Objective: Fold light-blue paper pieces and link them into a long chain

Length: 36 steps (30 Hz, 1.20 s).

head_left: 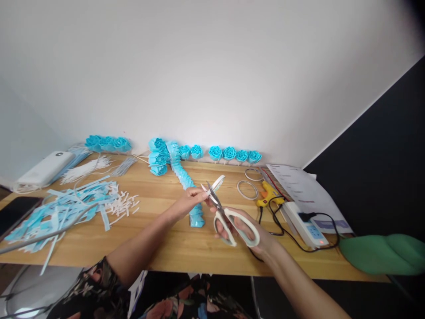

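Observation:
In my right hand (245, 230) is a pair of scissors (242, 227) with white and grey handles, its blades slightly apart and pointing up and left. My left hand (194, 198) pinches a thin white strip (203, 188) at the blade tips. Right behind the blades shows a white band like a tape roll (218, 182); which fingers support it is hidden. Under and beyond my left hand lies a long row of folded light-blue pieces (182, 175), partly covered by the hand. Blue paper-like roses (158, 157) are clustered at its far end.
More blue roses (229, 153) line the wall. Cut blue strips (73, 208) and short white bits (124, 204) cover the left side. On the right are metal rings (247, 189), a yellow glue gun (269, 194), a power strip (307, 226) with cables and paper sheets (299, 186).

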Motion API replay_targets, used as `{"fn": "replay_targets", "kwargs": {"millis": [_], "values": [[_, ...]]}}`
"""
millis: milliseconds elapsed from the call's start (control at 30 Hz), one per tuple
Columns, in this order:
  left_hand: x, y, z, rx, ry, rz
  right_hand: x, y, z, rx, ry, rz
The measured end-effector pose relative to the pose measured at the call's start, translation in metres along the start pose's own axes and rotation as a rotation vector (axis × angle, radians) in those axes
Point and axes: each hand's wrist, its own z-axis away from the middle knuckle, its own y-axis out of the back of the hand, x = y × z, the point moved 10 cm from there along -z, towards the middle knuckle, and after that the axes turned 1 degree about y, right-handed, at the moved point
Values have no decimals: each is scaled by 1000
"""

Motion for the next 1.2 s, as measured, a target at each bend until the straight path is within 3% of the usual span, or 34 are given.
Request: {"fn": "replay_targets", "kwargs": {"millis": [200,533,733,867,967,1033,1200], "values": [[14,-7,4,-58,-35,-105,6,0,-5,-44,56,-68],[12,-2,2,-24,-2,-252,29,23,4,77,31,-276],[15,-5,-10,50,-85,-541,37,8,22,63,-21,-125],[27,-33,-38,-30,-216,-809,18,32,32,280,52,12],[37,-40,-55,33,-252,-857,2,57,43,450,109,72],[36,-39,-56,78,-178,-739,0,70,52,518,112,81],[1,-56,-27,-18,211,-281,14,86,66,559,103,92]]}}
